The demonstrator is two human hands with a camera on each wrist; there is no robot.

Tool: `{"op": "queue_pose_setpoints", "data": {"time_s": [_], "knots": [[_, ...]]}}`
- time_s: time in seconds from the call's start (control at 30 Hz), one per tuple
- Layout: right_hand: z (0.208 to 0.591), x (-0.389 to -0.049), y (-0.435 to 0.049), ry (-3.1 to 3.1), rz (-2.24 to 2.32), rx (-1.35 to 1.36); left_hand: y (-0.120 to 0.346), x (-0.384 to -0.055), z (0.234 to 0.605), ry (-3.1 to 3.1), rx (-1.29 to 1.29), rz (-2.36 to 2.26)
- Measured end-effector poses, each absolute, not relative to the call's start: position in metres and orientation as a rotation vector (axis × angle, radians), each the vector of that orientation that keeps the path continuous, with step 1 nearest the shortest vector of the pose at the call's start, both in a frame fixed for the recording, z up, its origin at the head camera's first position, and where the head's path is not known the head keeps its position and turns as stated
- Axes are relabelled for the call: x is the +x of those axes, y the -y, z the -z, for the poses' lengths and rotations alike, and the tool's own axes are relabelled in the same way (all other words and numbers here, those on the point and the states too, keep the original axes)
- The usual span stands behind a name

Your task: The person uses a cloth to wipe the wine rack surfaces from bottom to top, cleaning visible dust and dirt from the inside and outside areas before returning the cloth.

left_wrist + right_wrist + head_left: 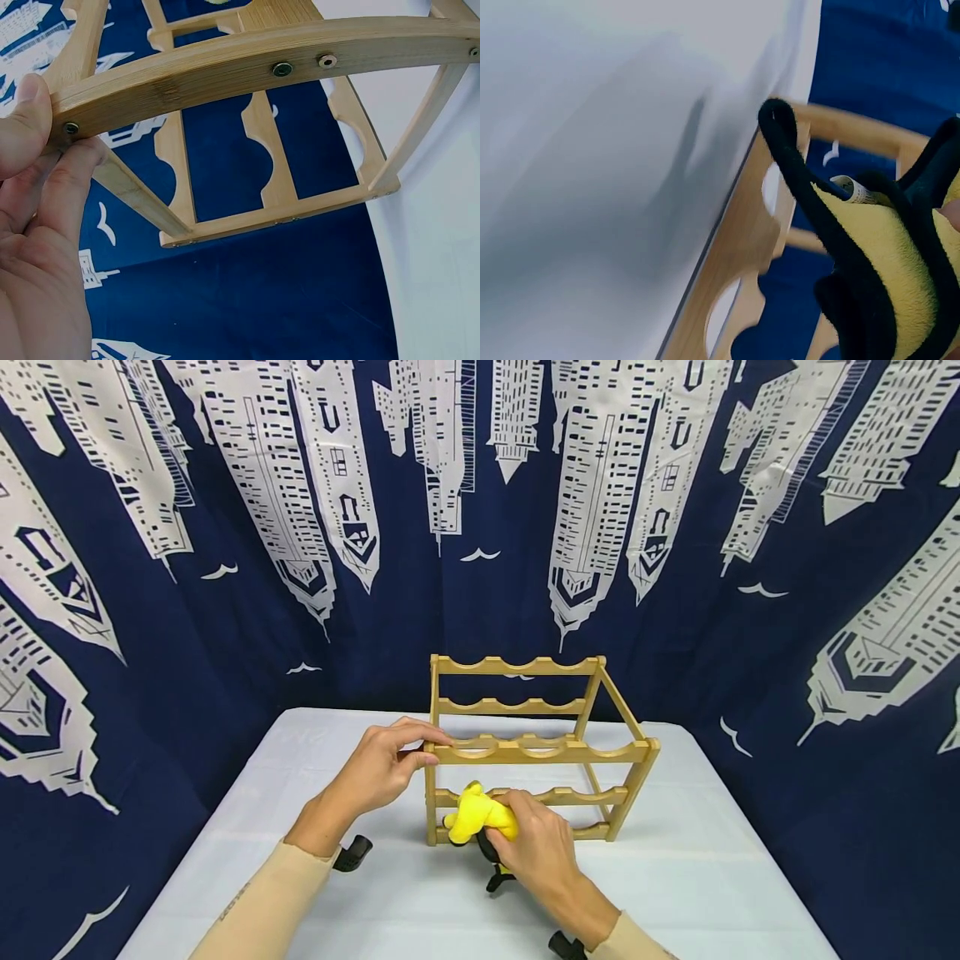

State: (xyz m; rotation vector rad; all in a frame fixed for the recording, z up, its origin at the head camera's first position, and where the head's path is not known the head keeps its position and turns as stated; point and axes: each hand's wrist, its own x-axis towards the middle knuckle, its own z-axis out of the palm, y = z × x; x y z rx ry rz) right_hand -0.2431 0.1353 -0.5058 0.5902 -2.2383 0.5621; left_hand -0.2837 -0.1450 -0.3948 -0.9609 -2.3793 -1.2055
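Note:
A light wooden bottle rack (540,758) with scalloped rails stands on the table. My left hand (382,764) grips its upper front left corner; in the left wrist view, thumb and fingers pinch the end of a side rail (187,82). Low in front of the rack, my right hand (542,847) holds a yellow and black plush toy (472,814) round its body. Black-striped yellow fabric and a small white tag (855,189) on the plush toy (877,240) show up close in the right wrist view. Whether the toy touches the lower rails cannot be told.
A white cloth (720,877) covers the table under the rack. Behind it hangs a navy curtain (480,610) printed with white buildings and birds. Black wrist-camera mounts (352,853) stick out near both wrists.

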Motion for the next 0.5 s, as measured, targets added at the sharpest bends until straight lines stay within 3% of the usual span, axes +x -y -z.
{"op": "queue_pose_setpoints", "data": {"time_s": [0.5], "knots": [[0.510, -0.237, -0.230, 2.154, -0.510, 0.517, 0.145, -0.285, 0.397, 2.354, -0.962, 1.188]]}}
